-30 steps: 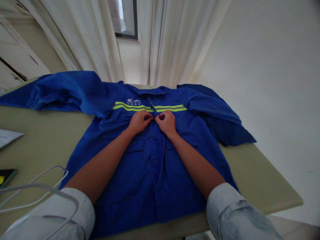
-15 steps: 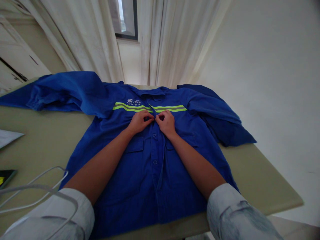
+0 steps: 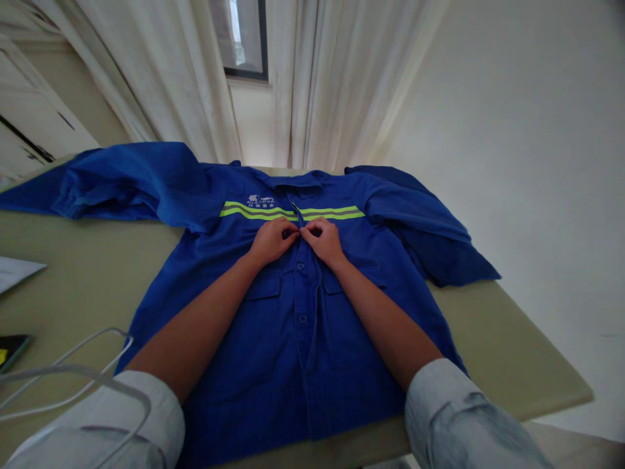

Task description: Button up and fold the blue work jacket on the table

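Observation:
A blue work shirt (image 3: 293, 306) with yellow-green reflective stripes lies face up on a beige table (image 3: 512, 345), collar away from me. My left hand (image 3: 271, 241) and my right hand (image 3: 325, 240) meet at the shirt's front placket just below the stripes. Both hands are closed in a pinch on the placket's edges around a button there. Lower buttons on the placket look fastened. The sleeves spread out to the left and right.
A white cable (image 3: 73, 371) loops near the table's front left. A sheet of paper (image 3: 14, 270) and a dark phone-like object (image 3: 12, 348) lie at the left edge. White curtains (image 3: 312, 85) and a window stand behind the table.
Both hands stay pinched at the same spot on the placket, with only small finger movements. The shirt has not shifted.

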Demonstrator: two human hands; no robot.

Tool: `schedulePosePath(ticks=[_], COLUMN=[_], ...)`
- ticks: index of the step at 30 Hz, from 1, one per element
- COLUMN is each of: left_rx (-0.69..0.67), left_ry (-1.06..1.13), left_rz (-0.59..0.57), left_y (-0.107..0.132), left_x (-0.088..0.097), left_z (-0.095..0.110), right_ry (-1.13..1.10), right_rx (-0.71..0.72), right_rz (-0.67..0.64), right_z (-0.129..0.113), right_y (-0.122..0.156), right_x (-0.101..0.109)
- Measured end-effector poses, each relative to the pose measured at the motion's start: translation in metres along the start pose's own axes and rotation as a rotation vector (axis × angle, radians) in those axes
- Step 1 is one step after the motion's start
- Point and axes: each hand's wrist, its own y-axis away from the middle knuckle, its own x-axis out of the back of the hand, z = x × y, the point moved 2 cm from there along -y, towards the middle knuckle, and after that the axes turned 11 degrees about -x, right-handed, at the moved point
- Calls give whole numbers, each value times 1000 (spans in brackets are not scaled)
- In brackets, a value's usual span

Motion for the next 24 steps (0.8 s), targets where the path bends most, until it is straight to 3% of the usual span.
schedulePosePath(ticks=[9, 24], left_rx=[149, 169], left_ry=[209, 437], left_rz=[22, -21], left_y=[0, -3], left_x=[-3, -2], left_z=[-12, -16], right_ry=[-37, 94], right_rx=[18, 68], right_rz=[-42, -29], right_z=[-2, -5], right_y=[2, 6], right_x=[-2, -5])
